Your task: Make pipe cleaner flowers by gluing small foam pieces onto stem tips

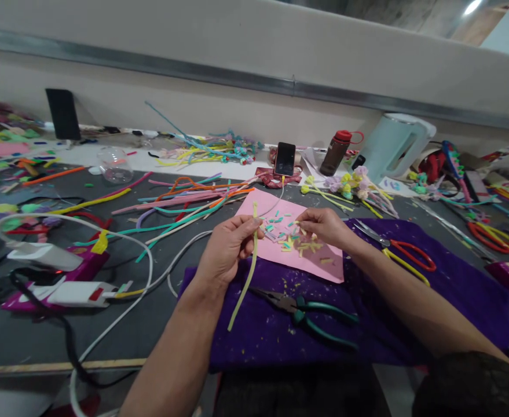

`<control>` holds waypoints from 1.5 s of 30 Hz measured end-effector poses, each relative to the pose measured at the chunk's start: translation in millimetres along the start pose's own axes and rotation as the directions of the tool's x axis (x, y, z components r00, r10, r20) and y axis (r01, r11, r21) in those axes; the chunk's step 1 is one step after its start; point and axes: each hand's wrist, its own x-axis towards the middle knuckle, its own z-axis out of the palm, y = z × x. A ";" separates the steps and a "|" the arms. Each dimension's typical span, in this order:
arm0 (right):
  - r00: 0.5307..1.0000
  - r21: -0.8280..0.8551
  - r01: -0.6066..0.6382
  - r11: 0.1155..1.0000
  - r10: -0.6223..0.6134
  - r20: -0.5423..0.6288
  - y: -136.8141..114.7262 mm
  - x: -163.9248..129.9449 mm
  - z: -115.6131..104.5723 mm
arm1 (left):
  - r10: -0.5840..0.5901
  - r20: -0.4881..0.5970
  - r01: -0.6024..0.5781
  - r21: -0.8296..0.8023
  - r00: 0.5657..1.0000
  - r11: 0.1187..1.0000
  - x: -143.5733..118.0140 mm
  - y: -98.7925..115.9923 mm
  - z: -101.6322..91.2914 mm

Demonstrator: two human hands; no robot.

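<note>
My left hand [230, 246] pinches a long pale-green pipe cleaner [244, 284] near its top end; the rest hangs down over the purple cloth [432, 313]. My right hand [323, 227] rests on the pink sheet [275, 208], fingertips among several small cut bits of pipe cleaner [291, 237]. Whether it grips one, I cannot tell. Both hands are close together above the sheet.
Green-handled pliers [310, 315] lie on the cloth near me, red-handled scissors [404, 250] to the right. Loose pipe cleaners [185, 200] are piled at left, glue guns [63, 278] with cables farther left. A phone [285, 158], bottle [336, 152] and kettle [395, 145] stand at the back.
</note>
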 end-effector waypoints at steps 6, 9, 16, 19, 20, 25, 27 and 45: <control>0.999 -0.008 0.031 0.999 -0.031 -0.032 8.2 -0.3 -2.4 | -0.014 0.010 0.014 0.009 1.000 1.000 1.1 -1.9 1.6; 0.999 0.009 0.024 1.000 -0.023 -0.047 12.7 0.3 -5.9 | -0.031 0.013 0.031 0.001 0.999 1.000 1.1 -2.3 2.2; 0.992 0.271 -0.121 0.955 0.122 0.013 14.2 -5.1 -8.0 | -0.041 0.046 0.040 0.023 0.998 0.999 1.5 -5.0 3.1; 0.992 0.333 -0.124 0.935 0.123 0.023 10.8 -8.2 -7.0 | -0.037 0.046 0.036 0.024 0.998 0.999 1.3 -5.1 3.3; 0.993 0.347 -0.120 0.930 0.119 0.023 9.9 -8.8 -6.8 | -0.037 0.046 0.036 0.024 0.998 0.999 1.3 -5.1 3.4; 0.996 0.345 -0.093 0.934 0.090 0.024 12.4 -9.6 -7.5 | -0.048 0.050 0.046 0.024 0.998 0.999 1.3 -6.0 3.6; 0.998 0.273 -0.065 0.960 0.067 0.002 14.9 -9.8 -7.1 | -0.049 0.053 0.048 0.022 0.997 0.999 1.3 -6.4 4.0; 0.876 -0.647 0.481 0.591 -0.356 0.325 2.5 -37.5 -5.5 | -0.017 0.053 0.016 0.032 0.998 0.999 0.0 -5.7 4.2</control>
